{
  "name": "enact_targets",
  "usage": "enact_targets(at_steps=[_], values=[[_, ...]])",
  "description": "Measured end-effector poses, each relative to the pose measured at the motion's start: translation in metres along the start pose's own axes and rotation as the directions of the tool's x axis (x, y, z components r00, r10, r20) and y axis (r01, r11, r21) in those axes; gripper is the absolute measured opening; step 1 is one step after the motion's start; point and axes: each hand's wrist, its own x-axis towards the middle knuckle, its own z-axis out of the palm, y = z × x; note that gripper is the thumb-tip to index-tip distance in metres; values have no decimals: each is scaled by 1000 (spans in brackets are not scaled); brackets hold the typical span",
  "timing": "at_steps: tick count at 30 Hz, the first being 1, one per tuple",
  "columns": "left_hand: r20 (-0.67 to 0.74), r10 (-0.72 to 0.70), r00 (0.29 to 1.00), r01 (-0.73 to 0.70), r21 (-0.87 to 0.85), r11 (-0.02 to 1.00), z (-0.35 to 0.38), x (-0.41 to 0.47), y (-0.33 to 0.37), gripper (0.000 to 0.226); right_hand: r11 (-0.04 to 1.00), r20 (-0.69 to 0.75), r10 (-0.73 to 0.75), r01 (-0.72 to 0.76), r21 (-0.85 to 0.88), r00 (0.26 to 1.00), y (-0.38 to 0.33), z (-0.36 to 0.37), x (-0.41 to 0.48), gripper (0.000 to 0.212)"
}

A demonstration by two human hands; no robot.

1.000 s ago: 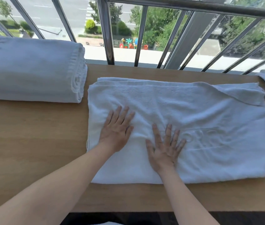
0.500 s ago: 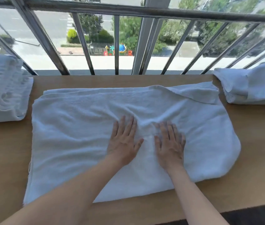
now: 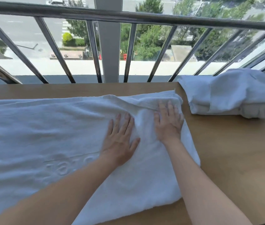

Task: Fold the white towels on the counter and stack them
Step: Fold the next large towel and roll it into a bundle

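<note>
Your left hand [image 3: 120, 140] and right hand [image 3: 169, 124] have both slid rightward along the white towel [image 3: 47, 127] since half a second ago, and the folded stack on the left has gone from view. The wooden counter [image 3: 233, 151] lies bare to the right of the towel and along the railing [image 3: 128, 15]. The towel is spread flat, its left end out of frame and its right edge just beside a rumpled pile of towels [image 3: 233, 98]. Raised lettering [image 3: 67, 166] in the cloth is too blurred to read. Both hands press flat with fingers straight and slightly apart, and your right fingertips are on the turned-over far corner.
</note>
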Motion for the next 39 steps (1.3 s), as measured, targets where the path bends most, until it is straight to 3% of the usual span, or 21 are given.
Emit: enact_targets(at_steps=[6,11,18,20,23,27,30,32,34,39], values=[[-31,82,996,-80,76,994,-4,3,4,70,997,35,-68,69,-43,997,2,-5,53,54],[-65,107,992,-102,74,992,-6,4,4,68,999,-21,40,-40,-35,999,5,-7,83,62],[-71,86,994,-82,65,995,-4,4,3,68,994,-194,-92,100,32,977,0,11,-10,66],[-71,88,994,-84,52,995,-3,5,2,69,1000,-164,2,-4,-13,986,13,15,-42,66],[-73,87,994,-84,40,996,0,6,1,69,965,-134,263,-260,45,955,32,6,-65,69],[-72,107,992,-106,20,994,2,3,-1,67,912,-9,394,-389,130,919,43,-18,-78,65],[-54,167,984,-166,17,986,1,-2,-1,65,763,304,486,-568,310,819,56,-41,-89,56],[-42,200,979,-201,1,980,2,-10,2,65,659,405,389,-558,505,827,63,-52,-104,36],[-29,188,982,-189,-42,981,6,-24,9,67,618,403,289,-491,615,868,65,-60,-118,24],[10,174,985,-173,-71,982,21,-64,31,75,389,584,108,-575,720,805,72,-67,-143,47]])
